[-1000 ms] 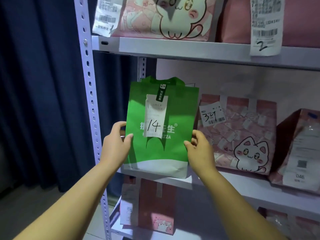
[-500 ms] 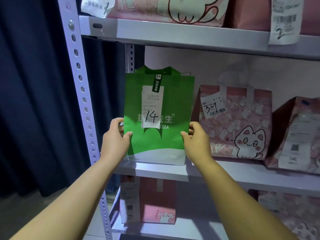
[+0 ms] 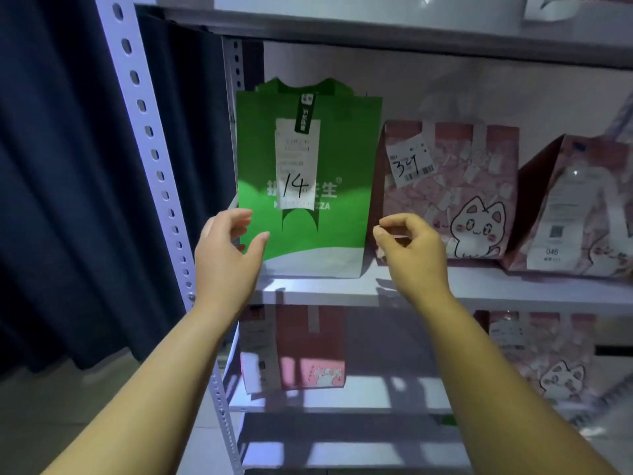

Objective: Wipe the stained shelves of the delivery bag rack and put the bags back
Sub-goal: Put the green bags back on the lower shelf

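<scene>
**Item:** green non-woven delivery bag with a white receipt marked "14" [image 3: 342, 149].
**Location:** upright on the pale metal middle shelf [image 3: 513, 289], at its 9 o'clock end. A pink cat-print paper bag [image 3: 452, 186] stands just beside it at 3 o'clock.
**Left hand** [image 3: 226, 258]: loosely curled, holding nothing, thumb at the bag's 7 o'clock corner (contact unclear).
**Right hand** [image 3: 411, 248]: loosely curled, empty, apart at 4 o'clock.
**Status:** this bag is judged replaced and the wiping here apparently done; any further bags are unseen.

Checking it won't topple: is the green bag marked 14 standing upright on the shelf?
Upright: the green bag stands on its flat base on the shelf, sides vertical.
</scene>
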Demonstrator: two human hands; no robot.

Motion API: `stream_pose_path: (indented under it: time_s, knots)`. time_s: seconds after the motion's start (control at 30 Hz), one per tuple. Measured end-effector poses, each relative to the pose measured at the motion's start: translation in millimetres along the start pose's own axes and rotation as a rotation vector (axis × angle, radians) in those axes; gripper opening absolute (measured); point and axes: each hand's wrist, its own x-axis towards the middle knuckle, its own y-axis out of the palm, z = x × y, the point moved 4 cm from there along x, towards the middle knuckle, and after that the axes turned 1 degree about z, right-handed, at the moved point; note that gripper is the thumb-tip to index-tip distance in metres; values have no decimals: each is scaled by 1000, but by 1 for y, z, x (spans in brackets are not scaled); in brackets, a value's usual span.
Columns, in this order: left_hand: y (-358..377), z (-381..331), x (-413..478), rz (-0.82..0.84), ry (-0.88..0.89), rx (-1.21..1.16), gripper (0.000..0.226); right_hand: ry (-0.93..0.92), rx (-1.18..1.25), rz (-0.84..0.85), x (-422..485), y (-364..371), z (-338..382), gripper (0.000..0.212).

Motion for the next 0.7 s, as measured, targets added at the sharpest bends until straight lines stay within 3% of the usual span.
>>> stream_pose_path:
  time_s: [0.33,0.7]
  knots:
    - [15,16,-77,159,-163,-152,16,95,-33,259,-61,-9,-33,9]
    - [39,47,-157,206,-356,-3,14,249,-92,447,-110,-33,-108,6]
